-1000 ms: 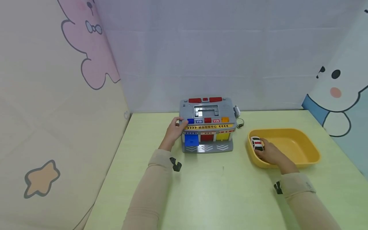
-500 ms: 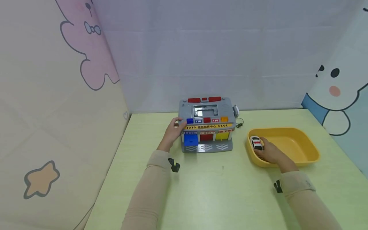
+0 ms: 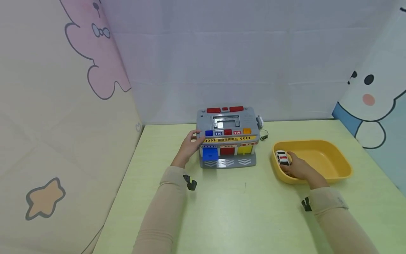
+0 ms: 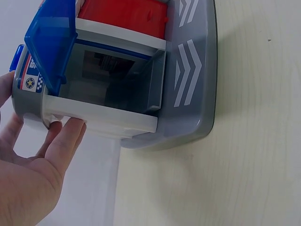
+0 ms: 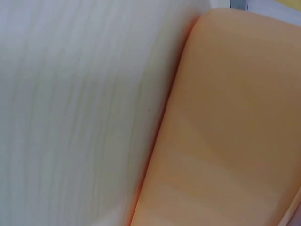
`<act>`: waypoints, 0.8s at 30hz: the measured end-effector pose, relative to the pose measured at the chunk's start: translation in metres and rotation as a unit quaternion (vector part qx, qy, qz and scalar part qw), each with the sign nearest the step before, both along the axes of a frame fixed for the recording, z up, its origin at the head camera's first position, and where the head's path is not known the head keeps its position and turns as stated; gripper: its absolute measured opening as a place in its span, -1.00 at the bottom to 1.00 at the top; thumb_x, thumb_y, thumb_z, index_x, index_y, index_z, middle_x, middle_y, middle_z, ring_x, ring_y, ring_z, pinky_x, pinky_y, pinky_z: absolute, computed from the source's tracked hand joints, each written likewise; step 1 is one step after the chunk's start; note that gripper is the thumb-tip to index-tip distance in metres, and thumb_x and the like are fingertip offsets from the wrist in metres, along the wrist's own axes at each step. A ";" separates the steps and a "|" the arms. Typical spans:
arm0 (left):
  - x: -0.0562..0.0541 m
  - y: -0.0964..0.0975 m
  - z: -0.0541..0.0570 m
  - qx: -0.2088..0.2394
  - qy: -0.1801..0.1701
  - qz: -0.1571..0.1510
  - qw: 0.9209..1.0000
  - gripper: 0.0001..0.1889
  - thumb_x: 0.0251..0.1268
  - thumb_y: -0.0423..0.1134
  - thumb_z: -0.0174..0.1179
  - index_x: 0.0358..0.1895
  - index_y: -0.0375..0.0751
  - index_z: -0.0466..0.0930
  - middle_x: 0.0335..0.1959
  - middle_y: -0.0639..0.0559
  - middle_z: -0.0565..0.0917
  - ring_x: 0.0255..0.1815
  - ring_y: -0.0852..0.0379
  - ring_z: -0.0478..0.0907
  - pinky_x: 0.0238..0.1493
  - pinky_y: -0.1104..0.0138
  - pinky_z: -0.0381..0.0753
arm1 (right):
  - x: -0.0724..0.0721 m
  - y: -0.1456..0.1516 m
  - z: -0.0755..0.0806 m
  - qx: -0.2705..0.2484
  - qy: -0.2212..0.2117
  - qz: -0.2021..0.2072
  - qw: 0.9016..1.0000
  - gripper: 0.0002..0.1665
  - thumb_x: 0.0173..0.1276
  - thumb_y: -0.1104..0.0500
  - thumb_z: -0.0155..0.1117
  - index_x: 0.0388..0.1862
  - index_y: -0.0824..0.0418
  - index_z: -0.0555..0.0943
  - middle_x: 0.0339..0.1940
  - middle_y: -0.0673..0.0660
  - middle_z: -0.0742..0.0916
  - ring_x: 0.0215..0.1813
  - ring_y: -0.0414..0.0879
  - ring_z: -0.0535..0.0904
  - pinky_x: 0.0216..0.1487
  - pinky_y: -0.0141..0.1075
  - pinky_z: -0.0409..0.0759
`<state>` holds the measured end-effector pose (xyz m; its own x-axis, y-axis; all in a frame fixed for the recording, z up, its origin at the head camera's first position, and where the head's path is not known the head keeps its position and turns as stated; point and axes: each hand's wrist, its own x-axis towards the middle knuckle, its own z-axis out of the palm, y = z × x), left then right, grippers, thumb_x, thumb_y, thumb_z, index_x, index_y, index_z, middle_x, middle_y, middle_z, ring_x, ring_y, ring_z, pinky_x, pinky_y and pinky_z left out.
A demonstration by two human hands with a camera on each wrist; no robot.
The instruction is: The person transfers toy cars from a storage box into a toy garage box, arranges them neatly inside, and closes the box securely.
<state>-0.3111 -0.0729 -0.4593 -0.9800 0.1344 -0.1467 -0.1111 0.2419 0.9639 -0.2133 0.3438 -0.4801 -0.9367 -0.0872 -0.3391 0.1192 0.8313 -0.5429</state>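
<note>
A grey toy garage (image 3: 226, 163) stands towards the back of the table, with its blue door (image 4: 51, 44) raised and its red door (image 4: 124, 16) down. My left hand (image 3: 189, 147) grips the garage's left roof corner; in the left wrist view the fingers press the white side wall. Inside the yellow basin (image 3: 330, 158), at its left end, my right hand (image 3: 299, 168) holds a white toy police-style car (image 3: 282, 157) with a red band and black windows. The basin wall hides the hand and car in the right wrist view.
The pale wooden table (image 3: 234, 211) meets a curtain-like backdrop (image 3: 203, 70) behind the garage. A white part (image 3: 259, 121) juts from the garage's right side, with a thin dark cord (image 3: 264, 135) beside it.
Both hands keep their places on the garage and the car. Only a slight shift of the head view shows.
</note>
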 end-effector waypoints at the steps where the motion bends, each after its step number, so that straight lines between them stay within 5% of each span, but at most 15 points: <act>1: 0.000 0.000 0.000 0.001 -0.002 0.000 1.000 -0.48 0.36 0.04 0.21 0.33 0.05 0.35 0.21 -0.14 0.36 0.09 -0.04 0.48 0.13 0.18 0.54 | 0.000 0.000 0.000 -0.003 0.000 0.000 1.000 0.08 0.43 -0.13 0.15 0.44 0.59 -0.15 0.03 0.55 0.49 -0.07 0.27 0.43 0.02 0.15 0.41; 12: -0.001 -0.001 -0.001 0.004 -0.006 -0.005 1.000 -0.52 0.39 0.02 0.19 0.31 0.07 0.36 0.19 -0.12 0.36 0.08 -0.03 0.49 0.13 0.20 0.53 | -0.002 0.004 0.002 -0.076 -0.014 -0.019 0.997 -0.04 0.41 0.09 0.25 0.42 0.60 -0.08 -0.13 0.45 0.59 -0.21 0.09 0.55 -0.26 -0.22 0.57; 24: 0.000 0.000 -0.002 0.002 -0.006 -0.003 1.000 -0.51 0.41 0.01 0.17 0.34 0.07 0.34 0.22 -0.15 0.34 0.13 -0.06 0.47 0.17 0.15 0.50 | -0.005 0.006 0.003 -0.131 -0.043 -0.033 0.990 -0.14 0.43 0.20 0.22 0.46 0.52 -0.01 -0.03 0.48 0.56 -0.25 0.00 0.57 -0.25 -0.23 0.63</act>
<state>-0.3114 -0.0725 -0.4612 -0.9773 0.1419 -0.1574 -0.1206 0.2386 0.9636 -0.2180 0.3495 -0.4775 -0.9123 -0.1217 -0.3910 0.2233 0.6526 -0.7241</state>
